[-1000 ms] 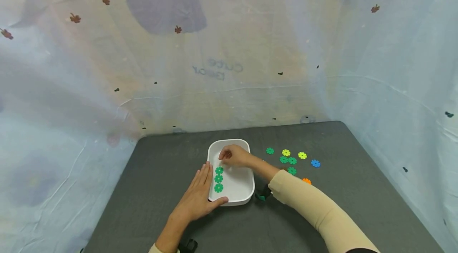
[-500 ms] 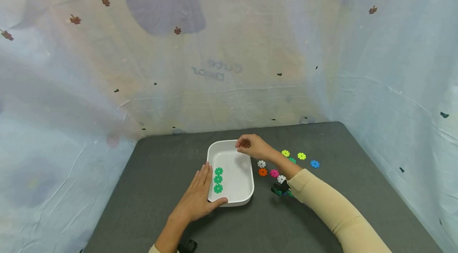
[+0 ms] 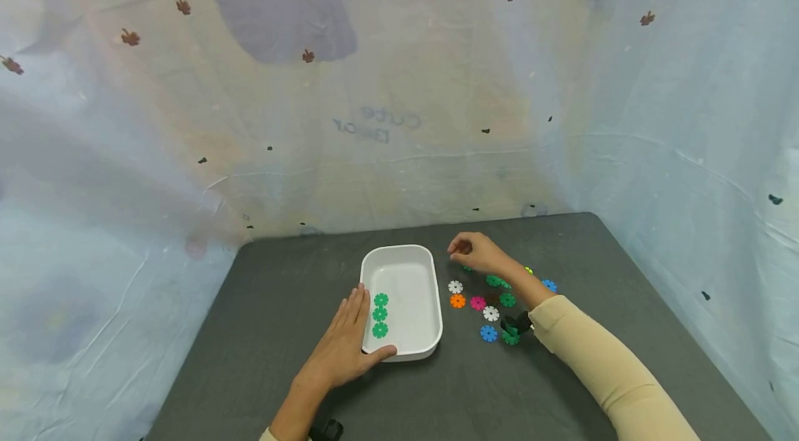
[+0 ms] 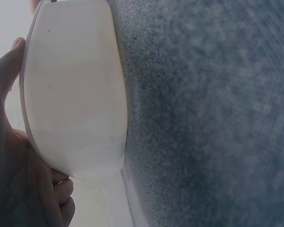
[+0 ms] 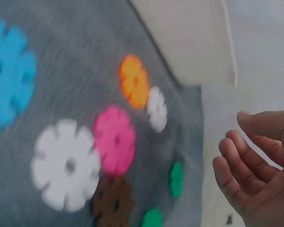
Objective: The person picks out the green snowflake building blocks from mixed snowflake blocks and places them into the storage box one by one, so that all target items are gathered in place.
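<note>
A white tray (image 3: 408, 337) lies on the dark table, with three green notched discs (image 3: 379, 314) in a line along its left side. My left hand (image 3: 343, 340) rests against the tray's left wall with straight fingers, the thumb over its front rim. In the left wrist view the thumb and fingers spread around the tray's corner. Right of the tray, my right hand (image 3: 476, 252) hangs above a green disc (image 3: 468, 267) that it partly covers. Its fingers are loosely bent, and the right wrist view shows nothing between them.
Several notched discs lie right of the tray: white (image 3: 456, 286), orange (image 3: 458, 301), pink (image 3: 478, 303), brown (image 3: 492, 299), blue (image 3: 489, 333) and green (image 3: 508, 299). My right forearm hides part of this group. A pale patterned sheet (image 3: 399, 94) hangs behind the table (image 3: 299, 274).
My right hand has left the tray's inside and moved right, over the loose discs. The three green discs in the tray have not moved. My left hand stays against the tray.
</note>
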Tool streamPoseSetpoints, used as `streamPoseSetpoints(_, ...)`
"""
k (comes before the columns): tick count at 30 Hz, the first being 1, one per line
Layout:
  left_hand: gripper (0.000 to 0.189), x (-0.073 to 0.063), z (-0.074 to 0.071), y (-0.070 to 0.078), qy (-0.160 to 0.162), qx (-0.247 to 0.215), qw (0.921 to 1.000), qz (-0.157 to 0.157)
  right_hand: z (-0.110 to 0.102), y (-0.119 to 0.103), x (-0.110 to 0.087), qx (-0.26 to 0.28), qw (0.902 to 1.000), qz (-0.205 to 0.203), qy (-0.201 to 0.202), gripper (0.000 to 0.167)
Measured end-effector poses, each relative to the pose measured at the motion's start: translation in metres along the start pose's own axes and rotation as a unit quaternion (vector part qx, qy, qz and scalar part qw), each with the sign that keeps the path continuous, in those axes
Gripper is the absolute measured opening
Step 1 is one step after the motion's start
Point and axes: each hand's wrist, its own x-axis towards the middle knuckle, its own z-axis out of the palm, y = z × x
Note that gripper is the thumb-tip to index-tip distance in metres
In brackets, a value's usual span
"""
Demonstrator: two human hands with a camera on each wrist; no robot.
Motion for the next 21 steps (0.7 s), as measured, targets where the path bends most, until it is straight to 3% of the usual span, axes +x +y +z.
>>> streamPoseSetpoints(8, 0.124, 0.000, -0.002, 0.001, -0.001, -0.001, 1.0000, 0.001, -0.007, 0.025, -0.003, -0.034, 0.9988, 0.035, -0.008, 0.017)
streamPoseSetpoints(15, 0.123, 0.000, -0.001, 0.001, 0.003, 0.002, 1.0000, 0.002, -0.007, 0.032, -0.005, -0.074, 0.9943, 0.076, -0.009, 0.025)
streamPoseSetpoints(21, 0.123, 0.000, 0.001, 0.000, 0.004, 0.000, 1.0000, 0.002, -0.003, 0.040, -0.005, -0.108, 0.9912, 0.077, 0.003, 0.027)
